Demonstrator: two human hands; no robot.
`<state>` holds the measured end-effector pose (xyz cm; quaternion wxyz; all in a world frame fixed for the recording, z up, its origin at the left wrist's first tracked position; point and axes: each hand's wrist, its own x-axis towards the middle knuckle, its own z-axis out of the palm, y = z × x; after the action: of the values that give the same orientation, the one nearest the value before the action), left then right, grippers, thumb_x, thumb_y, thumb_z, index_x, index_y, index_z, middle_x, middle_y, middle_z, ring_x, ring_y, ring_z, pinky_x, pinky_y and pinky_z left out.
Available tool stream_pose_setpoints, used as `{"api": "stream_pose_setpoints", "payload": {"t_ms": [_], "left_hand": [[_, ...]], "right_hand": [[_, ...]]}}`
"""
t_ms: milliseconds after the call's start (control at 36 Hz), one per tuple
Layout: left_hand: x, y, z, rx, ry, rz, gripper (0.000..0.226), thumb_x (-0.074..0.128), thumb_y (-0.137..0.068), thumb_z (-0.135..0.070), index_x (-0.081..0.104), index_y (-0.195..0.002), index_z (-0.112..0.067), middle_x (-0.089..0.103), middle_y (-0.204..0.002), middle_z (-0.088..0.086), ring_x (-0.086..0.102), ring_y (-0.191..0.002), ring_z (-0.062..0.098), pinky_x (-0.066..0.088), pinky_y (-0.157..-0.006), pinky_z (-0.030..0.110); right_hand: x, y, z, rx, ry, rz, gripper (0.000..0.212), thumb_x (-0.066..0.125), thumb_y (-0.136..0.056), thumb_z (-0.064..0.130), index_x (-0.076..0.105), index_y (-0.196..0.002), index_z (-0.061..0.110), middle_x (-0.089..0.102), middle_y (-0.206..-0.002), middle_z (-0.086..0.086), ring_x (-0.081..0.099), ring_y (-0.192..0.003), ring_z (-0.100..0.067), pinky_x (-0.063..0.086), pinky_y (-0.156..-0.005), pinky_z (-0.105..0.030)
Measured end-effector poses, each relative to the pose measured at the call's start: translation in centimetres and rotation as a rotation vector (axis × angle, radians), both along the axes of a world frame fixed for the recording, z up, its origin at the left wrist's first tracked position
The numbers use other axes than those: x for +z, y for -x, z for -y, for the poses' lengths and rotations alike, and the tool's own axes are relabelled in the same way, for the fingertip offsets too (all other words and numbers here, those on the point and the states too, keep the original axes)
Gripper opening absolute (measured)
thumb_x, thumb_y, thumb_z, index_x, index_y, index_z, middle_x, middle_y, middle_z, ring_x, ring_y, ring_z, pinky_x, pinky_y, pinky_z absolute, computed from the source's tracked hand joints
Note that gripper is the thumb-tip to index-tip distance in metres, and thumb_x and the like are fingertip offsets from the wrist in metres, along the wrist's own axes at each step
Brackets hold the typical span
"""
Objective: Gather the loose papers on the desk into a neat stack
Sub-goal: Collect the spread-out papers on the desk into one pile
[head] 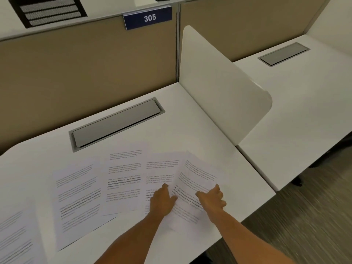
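A white desk (pixel 200 119) fills a cubicle closed at the far side by a tan partition wall (pixel 85 69), with a white divider panel (pixel 219 80) standing along its right edge.

Printed sheets lie spread in a loose row across the near half of the desk. The rightmost sheet (pixel 194 187) is tilted, its top leaning right, and it overlaps the sheet beside it (pixel 162 168). Both hands are on this tilted sheet. The left hand (pixel 162 201) presses flat at its left edge, fingers spread, where the two sheets overlap. The right hand (pixel 212 199) grips its right edge, thumb on top and fingers curled; how far they reach under the paper cannot be told. The hands are apart, the sheet's text showing between them.

To the left, a middle sheet (pixel 123 180) lies nearly straight, its right edge tucked against the overlapped page. Further left a larger-looking angled sheet (pixel 78 199) reaches toward the near edge, and another sheet (pixel 17 233) is cut off at the near left corner.

Beyond the papers, a grey cable hatch (pixel 116 123) is set into the desk. A blue plate reading 305 (pixel 148 17) sits on top of the partition. On the right, a neighbouring desk (pixel 304 103) has its own hatch (pixel 283 53).
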<state>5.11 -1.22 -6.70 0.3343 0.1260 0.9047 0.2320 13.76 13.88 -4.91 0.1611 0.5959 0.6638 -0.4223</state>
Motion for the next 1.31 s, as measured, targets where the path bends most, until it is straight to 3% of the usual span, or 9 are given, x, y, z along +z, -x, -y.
{"api": "stream_pose_setpoints", "payload": {"t_ms": [139, 222, 333, 528, 750, 861, 1000, 1167, 1306], "left_hand": [[0.5, 0.3, 1.9, 0.078, -0.064, 0.007, 0.03, 0.062, -0.093, -0.029, 0.058, -0.118, -0.014, 0.067, -0.121, 0.003, 0.064, -0.107, 0.019, 0.053, -0.095, 0.039], [0.6, 0.6, 2.7, 0.103, -0.026, -0.017, 0.036, 0.06, -0.094, -0.03, 0.057, -0.124, -0.01, 0.062, -0.125, 0.008, 0.058, -0.115, 0.023, 0.049, -0.101, 0.041], [0.8, 0.7, 3.5, 0.134, 0.127, -0.081, 0.049, 0.058, -0.095, -0.038, 0.048, -0.134, -0.01, 0.04, -0.142, 0.011, 0.045, -0.126, 0.029, 0.045, -0.102, 0.04], [0.5, 0.6, 4.5, 0.228, 0.161, -0.03, 0.066, 0.059, -0.095, -0.038, 0.032, -0.148, -0.008, 0.012, -0.16, 0.013, 0.028, -0.141, 0.034, 0.038, -0.11, 0.044], [0.1, 1.8, 5.1, 0.426, 0.028, 0.028, 0.073, 0.069, -0.09, -0.028, 0.03, -0.148, -0.006, 0.025, -0.154, 0.018, 0.032, -0.139, 0.038, 0.037, -0.111, 0.044], [-0.1, 2.4, 5.0, 0.492, 0.021, 0.058, 0.086, 0.072, -0.088, -0.026, 0.019, -0.152, -0.004, 0.027, -0.154, 0.02, 0.033, -0.141, 0.038, 0.034, -0.114, 0.045], [-0.4, 3.0, 4.9, 0.538, 0.064, 0.086, 0.086, 0.074, -0.086, -0.03, 0.022, -0.151, -0.007, 0.036, -0.149, 0.021, 0.036, -0.139, 0.037, 0.036, -0.112, 0.046], [-0.5, 3.6, 4.8, 0.553, 0.091, 0.102, 0.075, 0.072, -0.085, -0.038, 0.037, -0.143, -0.007, 0.047, -0.14, 0.019, 0.044, -0.132, 0.038, 0.042, -0.105, 0.047], [-0.5, 4.0, 4.7, 0.585, -0.015, 0.139, 0.069, 0.072, -0.087, -0.033, 0.041, -0.141, -0.004, 0.047, -0.137, 0.02, 0.052, -0.125, 0.036, 0.048, -0.104, 0.047]], "right_hand": [[0.1, 1.5, 0.9, 0.006, 0.068, -0.091, 0.096, 0.067, -0.084, 0.03, 0.007, -0.16, 0.025, 0.03, -0.162, -0.003, 0.027, -0.139, -0.04, 0.036, -0.112, -0.054], [0.0, 2.5, 1.5, 0.014, 0.11, -0.132, 0.095, 0.067, -0.084, 0.028, 0.009, -0.159, 0.027, 0.037, -0.157, -0.004, 0.023, -0.141, -0.038, 0.033, -0.114, -0.055], [0.0, 3.7, 2.2, 0.069, 0.129, -0.134, 0.094, 0.068, -0.085, 0.027, 0.01, -0.159, 0.026, 0.042, -0.154, -0.008, 0.021, -0.143, -0.038, 0.031, -0.116, -0.055], [0.0, 5.5, 2.9, 0.164, 0.127, -0.153, 0.095, 0.071, -0.085, 0.028, 0.012, -0.159, 0.025, 0.039, -0.154, -0.013, 0.018, -0.148, -0.037, 0.031, -0.118, -0.056], [0.3, 7.5, 3.5, 0.26, 0.155, -0.186, 0.097, 0.074, -0.084, 0.023, 0.014, -0.16, 0.025, 0.038, -0.156, -0.014, 0.031, -0.147, -0.034, 0.037, -0.116, -0.052], [0.1, 8.1, 3.8, 0.316, 0.157, -0.212, 0.1, 0.075, -0.081, 0.022, 0.013, -0.16, 0.024, 0.034, -0.159, -0.013, 0.033, -0.147, -0.034, 0.039, -0.115, -0.053], [-0.3, 8.2, 4.1, 0.408, 0.083, -0.18, 0.105, 0.078, -0.076, 0.026, 0.013, -0.159, 0.025, 0.042, -0.151, -0.011, 0.045, -0.138, -0.033, 0.047, -0.107, -0.053], [-0.8, 8.2, 4.1, 0.528, -0.009, -0.167, 0.104, 0.077, -0.076, 0.032, 0.014, -0.158, 0.026, 0.043, -0.151, -0.007, 0.041, -0.141, -0.031, 0.042, -0.111, -0.053], [-1.3, 8.4, 3.9, 0.579, -0.021, -0.187, 0.107, 0.076, -0.077, 0.032, 0.009, -0.16, 0.022, 0.033, -0.16, -0.003, 0.029, -0.15, -0.029, 0.036, -0.116, -0.055]]}}
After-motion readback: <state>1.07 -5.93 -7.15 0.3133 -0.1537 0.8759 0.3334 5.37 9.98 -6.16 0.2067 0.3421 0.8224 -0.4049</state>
